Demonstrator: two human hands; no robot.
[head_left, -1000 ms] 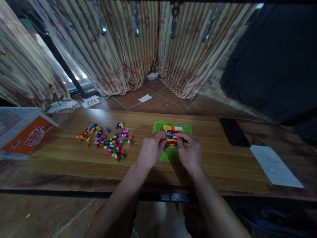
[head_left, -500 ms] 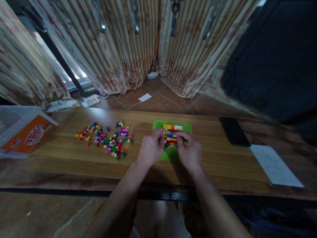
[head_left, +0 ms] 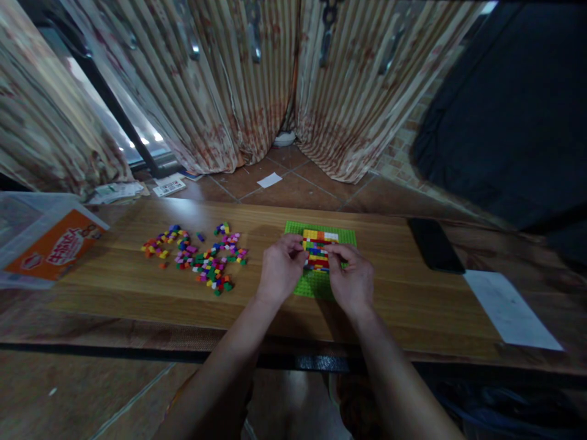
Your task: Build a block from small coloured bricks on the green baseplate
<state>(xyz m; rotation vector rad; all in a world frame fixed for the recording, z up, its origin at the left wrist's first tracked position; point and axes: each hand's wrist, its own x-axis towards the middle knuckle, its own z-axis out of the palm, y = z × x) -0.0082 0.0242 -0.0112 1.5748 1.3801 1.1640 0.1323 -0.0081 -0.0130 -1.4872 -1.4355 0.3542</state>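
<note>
A green baseplate (head_left: 343, 236) lies on the wooden table (head_left: 389, 293), with rows of small coloured bricks (head_left: 316, 244) stuck on its far half. My left hand (head_left: 279, 272) is curled at the left edge of the brick rows, its fingertips pinched together on them. My right hand (head_left: 351, 278) is curled at the right side, fingertips pressed on the same rows. Whether either pinch holds a loose brick is hidden. A loose pile of coloured bricks (head_left: 202, 256) is spread on the table to the left.
A clear plastic box with an orange label (head_left: 43, 244) sits at the table's left end. A black phone (head_left: 435, 244) and a white paper sheet (head_left: 509, 308) lie at the right. Striped curtains (head_left: 257, 79) hang beyond, with papers on the tiled floor.
Both hands have crept slightly up the baseplate toward the brick rows and stay pinched on them. The view shifted a little; nothing else moved.
</note>
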